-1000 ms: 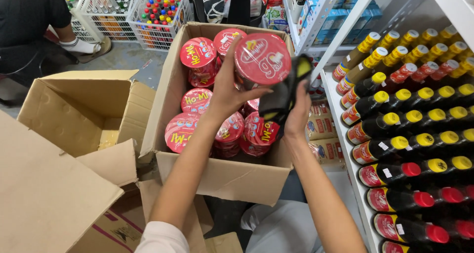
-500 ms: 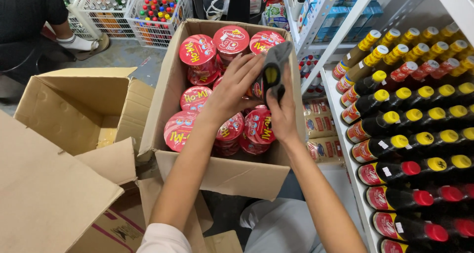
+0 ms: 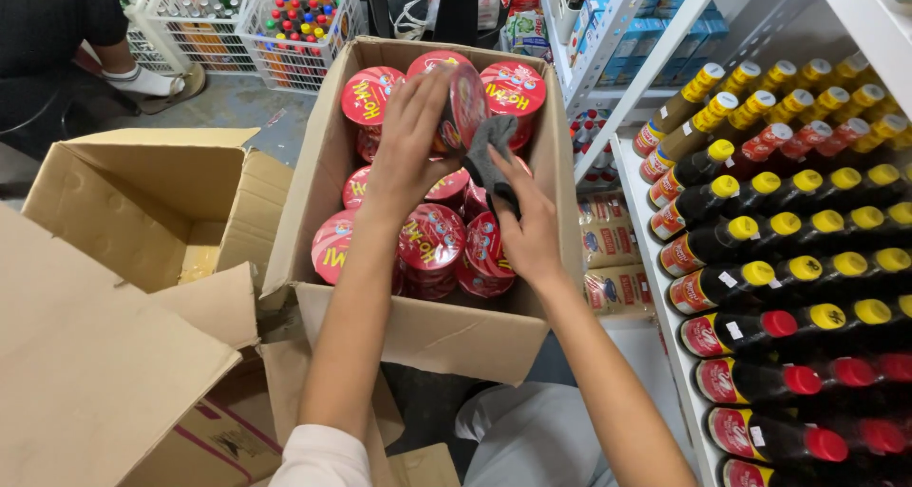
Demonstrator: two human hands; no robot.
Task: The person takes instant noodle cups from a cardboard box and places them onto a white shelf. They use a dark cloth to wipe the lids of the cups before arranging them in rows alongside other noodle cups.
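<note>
Your left hand [image 3: 410, 137] was clamped on 1 red noodle cup [image 3: 456, 102], tilted on its side above the open cardboard box [image 3: 418, 330]. Just right of it, your right hand [image 3: 528, 229] pinched a dark cloth [image 3: 492, 154] against the cup's side. 0.5 s earlier the cup stood upright among the others; you'd since lifted and tipped it.

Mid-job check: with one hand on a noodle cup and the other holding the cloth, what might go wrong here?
1. The left hand tilts a red noodle cup over the cardboard box; it might slip onto the stacked cups beneath.
2. The right hand presses a grey cloth against the lid, which may dent.
3. The sauce bottles stand close by the right elbow and may topple.
</note>
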